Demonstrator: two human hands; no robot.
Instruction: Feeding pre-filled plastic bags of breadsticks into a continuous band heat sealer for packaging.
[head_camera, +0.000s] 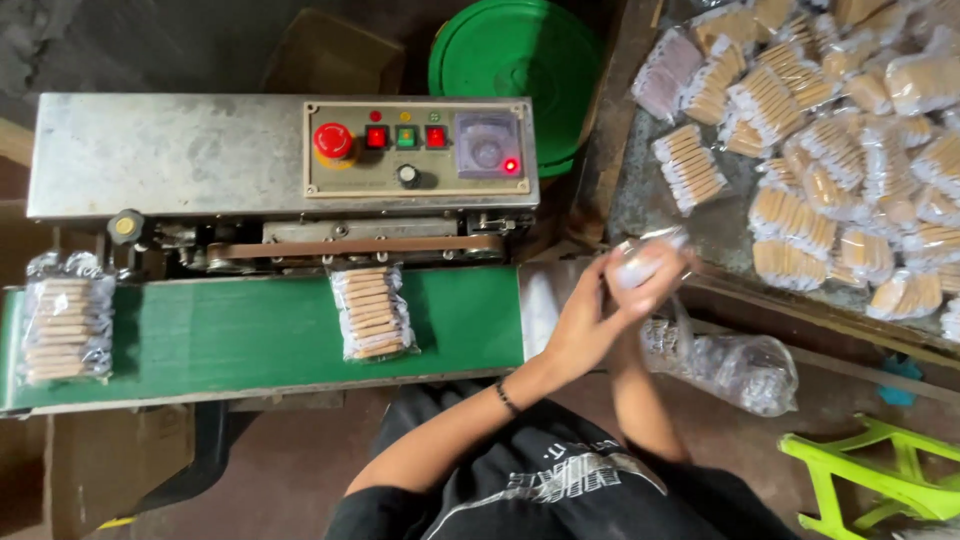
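Clear plastic packet (640, 262) of biscuits sits between both hands, just right of the green belt (250, 335). Left hand (585, 315) wraps its fingers around the packet's lower end; right hand (665, 272) has fingers closed on the top. Head view: one sealed packet (373, 312) lies mid-belt under the steel sealing machine (170, 155), another (67, 318) at the belt's left end. Pile of packets (820, 150) on the desk (730, 225) at right. Green lid (515, 60) behind the machine.
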